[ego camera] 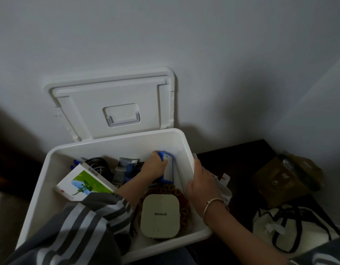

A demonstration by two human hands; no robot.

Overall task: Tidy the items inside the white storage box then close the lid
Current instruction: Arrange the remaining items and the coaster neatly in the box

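Currently gripping blue case [168,167] in curled left hand [153,166]; right hand [200,181] clasping box [111,140] rim beside. Probably rigid, light; hold mid-body.

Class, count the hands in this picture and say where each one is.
2. The left hand grips a blue device inside the white storage box; the right hand holds the box's right wall. None seem hidden.
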